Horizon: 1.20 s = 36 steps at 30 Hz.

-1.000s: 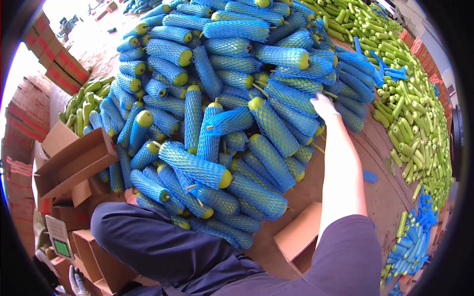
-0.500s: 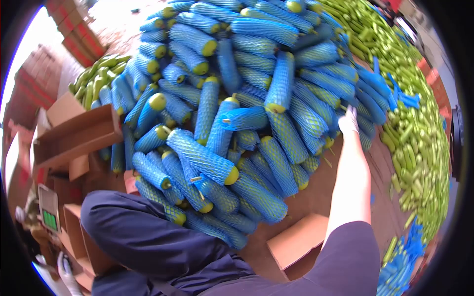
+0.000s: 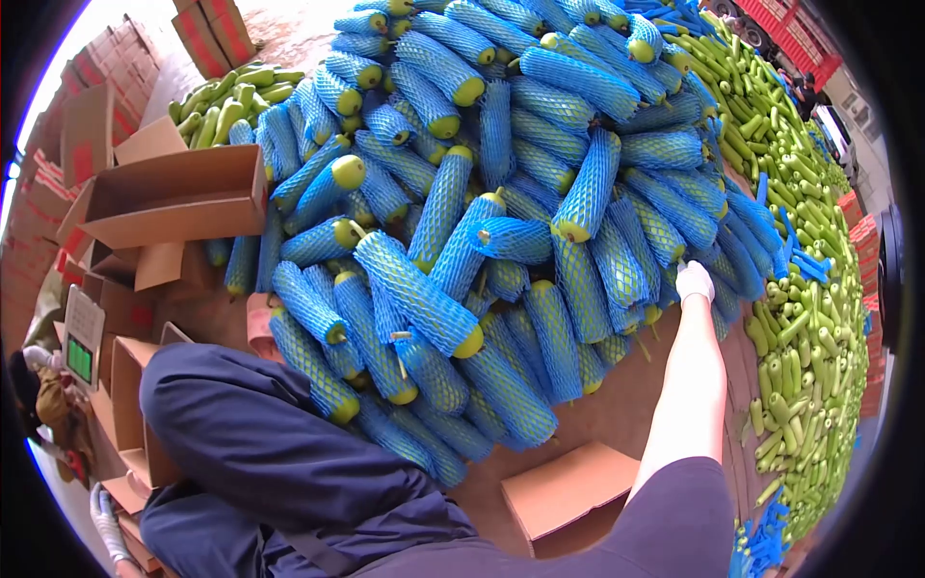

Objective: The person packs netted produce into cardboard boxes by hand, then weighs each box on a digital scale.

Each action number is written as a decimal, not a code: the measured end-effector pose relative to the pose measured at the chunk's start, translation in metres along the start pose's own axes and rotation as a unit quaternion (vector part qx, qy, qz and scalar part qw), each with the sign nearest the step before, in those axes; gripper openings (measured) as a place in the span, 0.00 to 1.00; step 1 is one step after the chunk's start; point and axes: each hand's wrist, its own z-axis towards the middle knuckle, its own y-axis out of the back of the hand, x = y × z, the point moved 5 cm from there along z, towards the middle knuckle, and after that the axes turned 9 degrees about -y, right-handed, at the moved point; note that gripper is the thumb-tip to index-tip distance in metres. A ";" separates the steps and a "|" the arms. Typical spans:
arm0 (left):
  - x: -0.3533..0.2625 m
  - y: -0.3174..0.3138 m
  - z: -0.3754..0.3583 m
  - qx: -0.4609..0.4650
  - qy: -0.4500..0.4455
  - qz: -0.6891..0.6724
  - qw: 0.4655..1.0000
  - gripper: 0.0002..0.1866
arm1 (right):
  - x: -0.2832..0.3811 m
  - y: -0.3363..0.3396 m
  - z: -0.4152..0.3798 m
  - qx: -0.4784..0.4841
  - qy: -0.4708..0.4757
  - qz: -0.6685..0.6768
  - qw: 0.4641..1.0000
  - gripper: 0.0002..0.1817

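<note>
the right hand (image 3: 694,282) is still at the right edge of the netted-gourd pile (image 3: 414,294), beside a stem; its grip i cannot tell. one netted gourd (image 3: 588,188) now overlaps its lower neighbour (image 3: 580,299), whose top showed a second ago. dozens lie piled. outward: one floor carton (image 3: 568,486), one left heap (image 3: 236,101) and one right heap (image 3: 805,328), both bare gourds; one gloved hand (image 3: 106,525), owner and hold unclear.

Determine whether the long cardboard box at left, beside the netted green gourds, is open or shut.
Open: the long cardboard box has no cover across its facing side, so its brown inner walls show.
</note>
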 end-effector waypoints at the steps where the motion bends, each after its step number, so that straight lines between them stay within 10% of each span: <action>1: 0.001 0.002 0.003 -0.013 0.002 0.010 1.000 0.20 | 0.003 0.011 -0.008 -0.014 0.045 -0.004 0.999 0.20; 6: -0.032 -0.003 0.054 0.024 -0.078 -0.026 0.996 0.21 | 0.048 0.098 -0.045 -0.112 0.248 0.052 0.961 0.21; 13: -0.281 -0.132 0.016 -0.004 -0.336 0.137 0.932 0.22 | 0.097 0.257 -0.119 -0.236 0.343 0.167 0.894 0.24; 22: -0.526 -0.284 -0.092 0.026 -0.609 0.038 0.792 0.40 | 0.140 0.365 -0.375 0.022 0.538 0.474 0.697 0.16; 26: -0.533 -0.283 -0.091 -0.014 -0.662 -0.025 0.749 0.58 | 0.189 0.354 -0.498 0.082 0.723 0.505 0.464 0.23; 28: -0.491 -0.256 -0.077 0.073 -0.560 -0.142 0.813 0.58 | 0.214 0.343 -0.552 0.229 0.703 0.438 0.512 0.28; 30: -0.445 -0.217 -0.066 0.014 -0.558 -0.094 0.824 0.58 | 0.261 0.337 -0.604 0.332 0.734 0.450 0.386 0.37; 32: -0.381 -0.182 -0.042 -0.099 -0.511 -0.088 0.849 0.52 | 0.293 0.325 -0.641 0.335 0.737 0.462 0.363 0.41; 34: -0.315 -0.164 -0.019 -0.034 -0.365 -0.375 0.852 0.51 | 0.315 0.299 -0.689 0.369 0.745 0.432 0.351 0.40; 36: -0.270 -0.149 -0.004 -0.034 -0.298 -0.366 0.881 0.50 | 0.334 0.267 -0.729 0.466 0.708 0.407 0.339 0.31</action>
